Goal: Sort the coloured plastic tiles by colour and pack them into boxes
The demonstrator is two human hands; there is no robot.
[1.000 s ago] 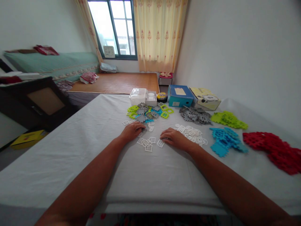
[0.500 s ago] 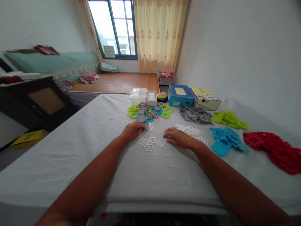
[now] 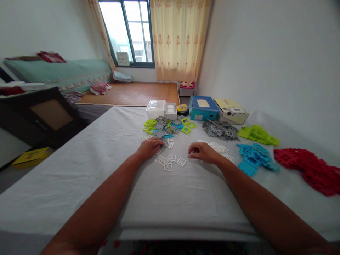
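My left hand [image 3: 150,148] rests on the cloth at the near left edge of a mixed pile of plastic pieces [image 3: 159,134] in grey, lime and blue. Its fingers are curled and closed beside a small grey piece; what they hold, if anything, is hidden. Loose white window-shaped pieces [image 3: 168,166] lie in front of it, some overlapping. To the right, my right hand [image 3: 204,152] hovers low at the near left side of a heap of white pieces [image 3: 220,147], partly covering it. A gap shows between its thumb and bent fingers, with no piece visible there.
Sorted heaps of grey [image 3: 220,130], lime [image 3: 257,134], blue [image 3: 256,157] and red pieces [image 3: 308,170] lie to the right. Along the back stand a clear plastic box [image 3: 156,108], a round tin [image 3: 183,109], a blue box [image 3: 204,108] and a yellow box [image 3: 231,110].
My right hand has shifted slightly right, toward the white heap, and the small piece seen at its fingertips no longer shows. My left hand has stayed in place.
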